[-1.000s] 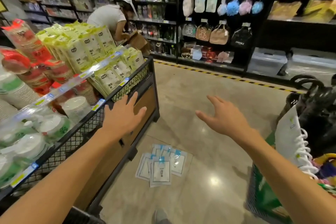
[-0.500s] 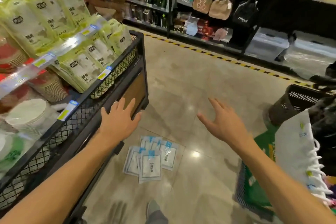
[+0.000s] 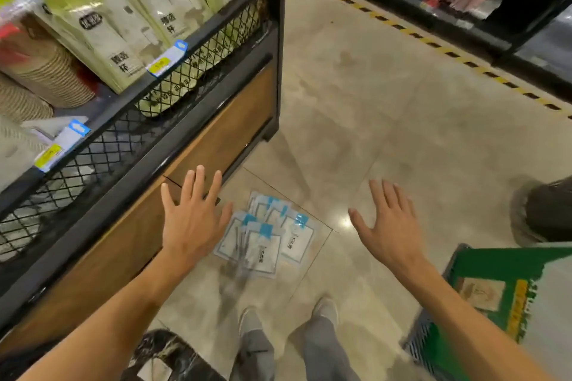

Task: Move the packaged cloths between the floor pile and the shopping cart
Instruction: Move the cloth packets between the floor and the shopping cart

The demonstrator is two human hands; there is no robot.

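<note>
Several packaged cloths point(image 3: 267, 235), flat white packs with blue tops, lie fanned out in a pile on the beige floor just ahead of my feet. My left hand point(image 3: 192, 216) hovers above the floor at the pile's left edge, fingers spread, holding nothing. My right hand point(image 3: 385, 224) is out to the right of the pile, also spread and empty. The green shopping cart point(image 3: 483, 263) stands at the lower right, its rim partly hidden by my right forearm.
A black mesh display stand point(image 3: 185, 108) with a wooden panel, full of cup packs and paper cups, runs along the left. Dark shelving point(image 3: 464, 9) behind a yellow-black floor stripe point(image 3: 433, 43) lines the far side. A dark round object point(image 3: 548, 210) sits at right.
My view has tilted down and closed in on the floor pile. Both open hands have dropped lower toward the cloths, and my feet have come into view.
</note>
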